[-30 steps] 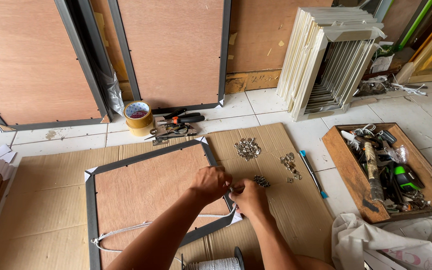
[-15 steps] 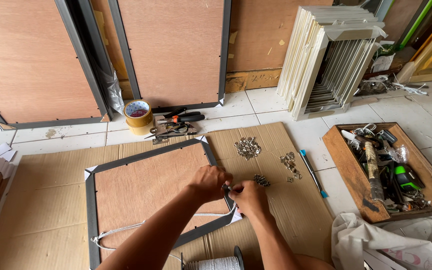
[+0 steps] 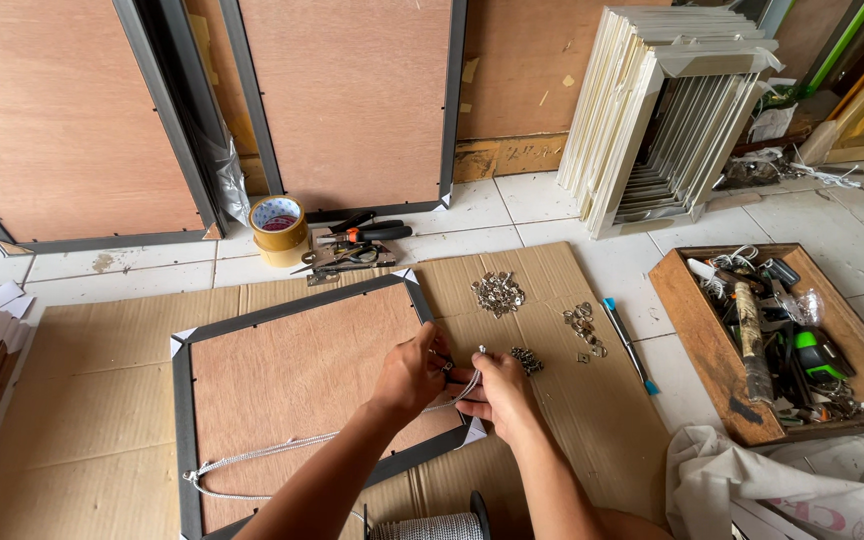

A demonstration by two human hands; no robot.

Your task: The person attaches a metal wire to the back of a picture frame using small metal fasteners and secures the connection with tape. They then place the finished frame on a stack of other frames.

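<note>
Left end of white braided cord [image 3: 252,458] already fixed on dark-framed plywood backing [image 3: 292,380] — right end still being tied, left hand [image 3: 410,372] and right hand [image 3: 497,392] both pinching cord at small metal ring hanger [image 3: 446,367].

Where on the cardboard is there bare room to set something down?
Free: the cardboard left of the frame, and the strip between the screwdriver and hardware piles. Crowded: around both hands, left hand, right hand.
</note>
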